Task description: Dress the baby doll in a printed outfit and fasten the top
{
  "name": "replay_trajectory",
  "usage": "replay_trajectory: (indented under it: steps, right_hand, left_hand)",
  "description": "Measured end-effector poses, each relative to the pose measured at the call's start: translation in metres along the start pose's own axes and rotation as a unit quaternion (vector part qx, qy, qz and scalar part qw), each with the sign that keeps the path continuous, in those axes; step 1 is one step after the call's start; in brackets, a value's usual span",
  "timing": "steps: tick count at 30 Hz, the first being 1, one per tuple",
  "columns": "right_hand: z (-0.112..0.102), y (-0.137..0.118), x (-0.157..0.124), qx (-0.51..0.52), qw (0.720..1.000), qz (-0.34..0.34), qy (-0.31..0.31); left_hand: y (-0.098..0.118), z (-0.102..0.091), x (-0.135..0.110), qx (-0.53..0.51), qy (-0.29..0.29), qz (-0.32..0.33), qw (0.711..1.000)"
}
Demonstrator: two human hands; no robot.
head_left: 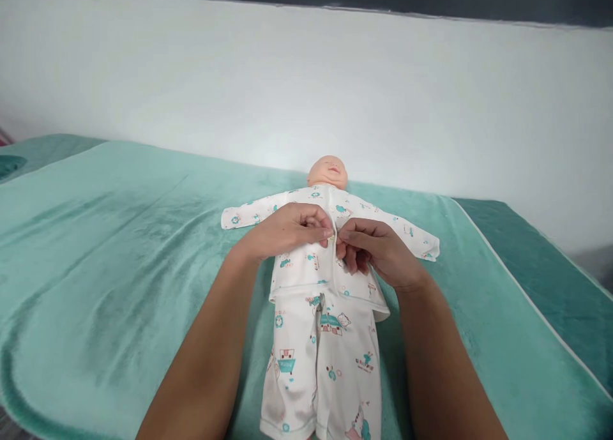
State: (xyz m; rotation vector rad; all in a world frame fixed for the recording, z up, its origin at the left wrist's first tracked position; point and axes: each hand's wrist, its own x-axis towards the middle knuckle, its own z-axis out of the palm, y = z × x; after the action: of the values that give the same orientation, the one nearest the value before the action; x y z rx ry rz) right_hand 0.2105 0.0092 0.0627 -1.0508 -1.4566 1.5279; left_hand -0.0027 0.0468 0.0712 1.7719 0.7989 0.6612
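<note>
A baby doll (328, 172) lies on its back, its head toward the wall. It wears a white printed shirt (306, 275) with the long sleeves spread out to both sides, and matching white trousers (347, 363). At mid-chest, my left hand (299, 228) pinches the shirt's front edge from the left. My right hand (371, 245) pinches the same front opening from the right, its fingertips close to those of the left. Something small and yellowish shows at the left fingertips, perhaps a button or snap; it is too small to tell.
A light green plush blanket (143, 255) with some creases lies under the doll. Darker green fabric (546, 267) shows beyond its right edge. A white wall (306, 82) rises just behind the doll's head, with a dark band along its top.
</note>
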Motion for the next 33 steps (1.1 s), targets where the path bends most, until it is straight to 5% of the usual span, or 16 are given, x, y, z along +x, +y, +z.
replay_trajectory:
  steps: [33]
  right_hand:
    - [0.0017,0.0039,0.0001,0.009,0.999,-0.013,0.031]
  left_hand:
    - [0.0029,0.004,-0.001,0.043,-0.014,-0.021,0.999]
